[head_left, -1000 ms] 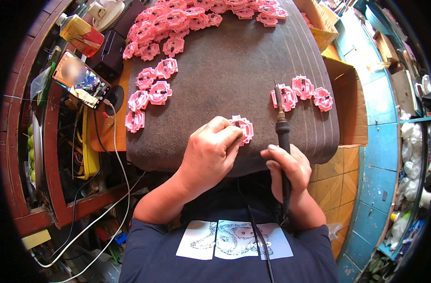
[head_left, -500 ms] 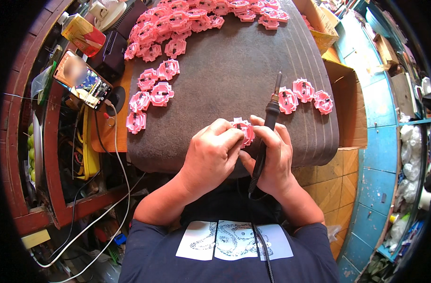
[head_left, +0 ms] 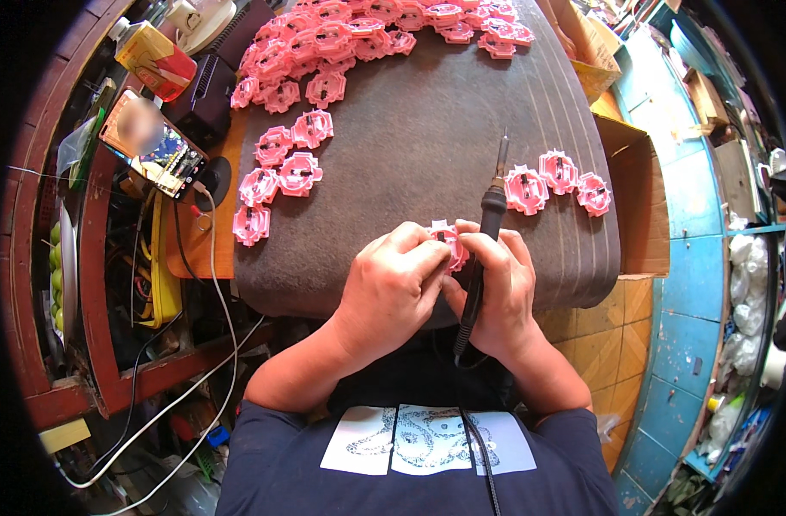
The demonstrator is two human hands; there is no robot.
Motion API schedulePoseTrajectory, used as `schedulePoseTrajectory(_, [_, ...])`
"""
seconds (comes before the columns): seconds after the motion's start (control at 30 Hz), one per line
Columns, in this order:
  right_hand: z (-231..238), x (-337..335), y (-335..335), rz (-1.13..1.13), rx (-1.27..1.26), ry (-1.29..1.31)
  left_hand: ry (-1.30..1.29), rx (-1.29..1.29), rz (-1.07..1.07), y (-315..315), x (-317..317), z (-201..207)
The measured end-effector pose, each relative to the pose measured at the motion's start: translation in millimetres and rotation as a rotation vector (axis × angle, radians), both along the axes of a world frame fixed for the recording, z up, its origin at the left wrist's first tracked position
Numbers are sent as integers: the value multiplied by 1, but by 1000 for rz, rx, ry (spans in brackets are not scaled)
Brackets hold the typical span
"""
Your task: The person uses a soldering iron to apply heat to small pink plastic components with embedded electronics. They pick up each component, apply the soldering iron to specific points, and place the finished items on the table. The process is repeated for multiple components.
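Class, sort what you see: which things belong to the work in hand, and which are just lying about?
Belonging to the job:
pink part pinched in the left hand
soldering iron in the right hand
three pink parts, right
five pink parts, left
pink heap at the far edge
brown tabletop

Apparently just lying about:
phone
yellow-and-red bottle
plastic bags

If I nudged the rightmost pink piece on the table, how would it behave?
The pink piece lies flat with a notched outline, so it would probably slide rather than roll. Its open, thin-walled look suggests something light and fairly stiff.
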State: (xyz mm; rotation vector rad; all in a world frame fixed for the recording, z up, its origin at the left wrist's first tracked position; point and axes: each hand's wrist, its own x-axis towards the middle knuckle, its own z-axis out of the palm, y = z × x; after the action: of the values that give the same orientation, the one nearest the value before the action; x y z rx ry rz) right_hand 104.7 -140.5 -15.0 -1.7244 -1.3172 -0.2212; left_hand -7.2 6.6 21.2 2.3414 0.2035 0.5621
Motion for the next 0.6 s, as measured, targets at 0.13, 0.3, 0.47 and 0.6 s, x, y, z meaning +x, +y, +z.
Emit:
schedulePoseTrajectory(0.13, [0,-1,0,-11,10,-14,-10,-6,3,-1,0,-1])
schedulePoseTrajectory(0.3, [1,-1,4,-3,19,3,-123,-19,-6,4,-3,-11])
schedulePoseTrajectory(0.47, [21,6,15,-117,-154,-111,-204,34,244,33,-22,-8])
schedulePoseTrajectory(0.6, [23,25,19,-249,-177,-175,-45,496,532,84,-34,-10])
